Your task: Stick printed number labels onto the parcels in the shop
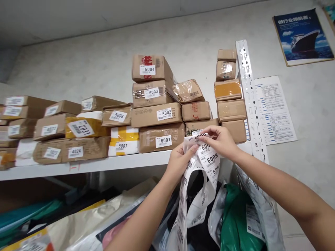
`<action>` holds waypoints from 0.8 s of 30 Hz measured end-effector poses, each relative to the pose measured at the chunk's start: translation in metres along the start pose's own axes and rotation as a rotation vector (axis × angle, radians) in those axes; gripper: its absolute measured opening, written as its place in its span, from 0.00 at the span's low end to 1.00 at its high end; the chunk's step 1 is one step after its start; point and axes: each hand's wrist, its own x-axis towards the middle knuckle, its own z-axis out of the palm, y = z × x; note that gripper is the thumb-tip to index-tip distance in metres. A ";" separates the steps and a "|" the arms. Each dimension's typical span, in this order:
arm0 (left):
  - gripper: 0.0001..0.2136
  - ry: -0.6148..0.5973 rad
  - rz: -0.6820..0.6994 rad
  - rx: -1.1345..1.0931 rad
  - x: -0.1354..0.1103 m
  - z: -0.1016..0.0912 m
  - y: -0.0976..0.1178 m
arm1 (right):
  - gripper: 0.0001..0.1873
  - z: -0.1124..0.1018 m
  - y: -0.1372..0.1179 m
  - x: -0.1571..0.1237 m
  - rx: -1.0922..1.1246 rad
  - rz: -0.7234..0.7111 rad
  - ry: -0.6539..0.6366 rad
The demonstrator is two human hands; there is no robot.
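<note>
A long white strip of numbered barcode labels (206,164) hangs down in front of the shelf; "6008" reads on one label. My left hand (180,161) is closed on the strip's upper left side, thumb on top. My right hand (218,139) pinches the top label between thumb and fingers, just in front of the lowest brown box (200,126) of the right-hand stack. Brown parcels marked 6001 (161,137), 6002 (156,115), 6003 (151,93) and 6004 (150,68) are stacked on the white shelf (86,165) just left of my hands.
More labelled parcels, among them 6007 (123,141) and 6008 (117,116), fill the shelf to the left. A perforated metal upright (250,97) stands at the right. Plastic mailer bags, one green (237,216), lie below. A printed sheet (274,109) and a ship poster (303,36) hang on the wall.
</note>
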 end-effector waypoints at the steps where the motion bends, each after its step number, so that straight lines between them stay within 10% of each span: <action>1: 0.22 -0.007 0.014 0.009 0.002 0.002 0.002 | 0.06 0.000 -0.003 0.005 -0.005 0.001 0.009; 12: 0.19 -0.122 0.049 0.134 0.009 -0.012 0.013 | 0.03 -0.033 -0.031 0.031 -0.009 0.320 -0.484; 20: 0.27 -0.245 0.062 0.517 0.009 -0.019 0.019 | 0.10 -0.033 -0.021 0.025 -0.076 0.326 -0.299; 24: 0.26 -0.085 0.072 0.556 0.001 -0.021 0.025 | 0.13 -0.037 -0.021 0.019 -0.176 0.268 -0.171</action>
